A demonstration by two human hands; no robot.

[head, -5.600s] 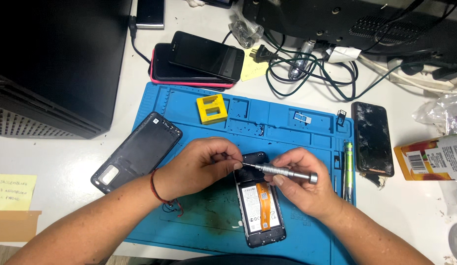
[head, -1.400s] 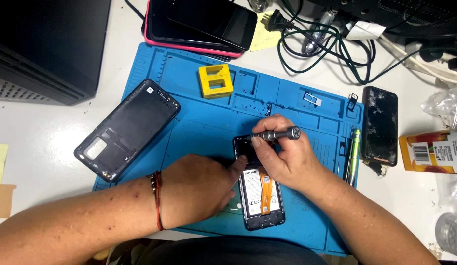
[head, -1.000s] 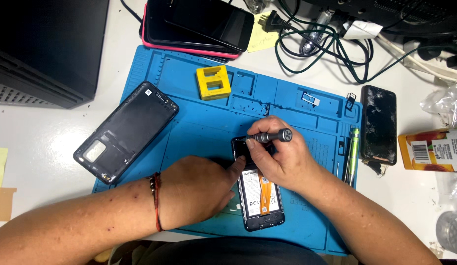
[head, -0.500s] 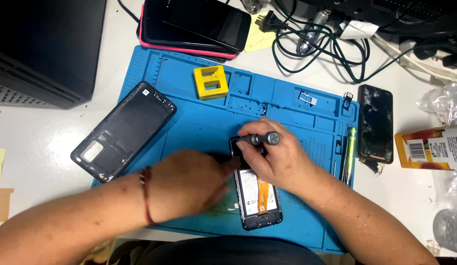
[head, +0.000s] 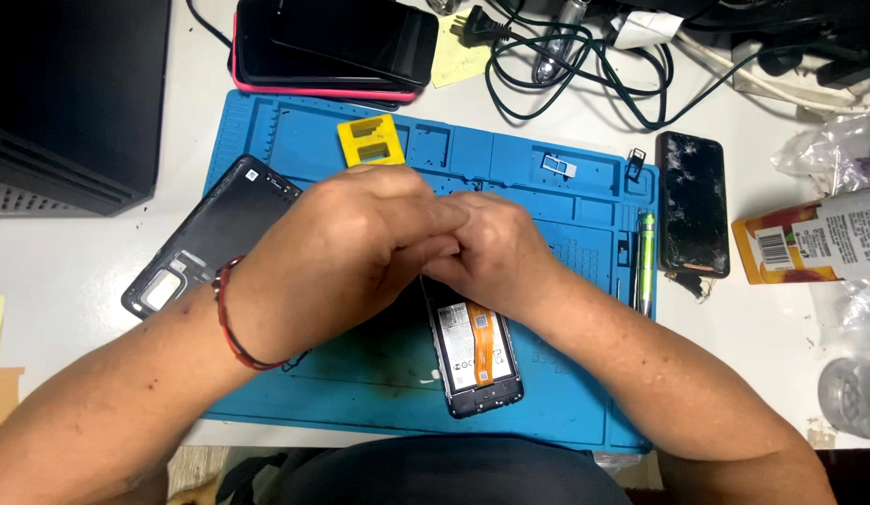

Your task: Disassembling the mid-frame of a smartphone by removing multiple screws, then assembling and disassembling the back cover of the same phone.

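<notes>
Both hands are brought together w/ fingertips touching over the top end of the opened phone [head: 474,355]. The left hand [head: 346,248] is curled, fingers bent inward; the right hand [head: 496,248] is closed likewise. Whether anything is pinched between them cannot be told, since the contact point is hidden.

The opened phone lies face-down on the blue repair mat [head: 566,393], battery and orange flex cable exposed, lower end toward the mat's near edge, approx. mid-mat. Bare mat is seen to its right, up to the green screwdriver [head: 645,262] at the right border. A black back cover [head: 206,238] lies left, partly under the left wrist; a yellow block [head: 369,142] sits just beyond the knuckles. Off-mat on the white table [head: 61,252]: a cracked phone [head: 693,204] right, stacked phones [head: 337,42] and tangled cables [head: 584,65] at the far edge.
</notes>
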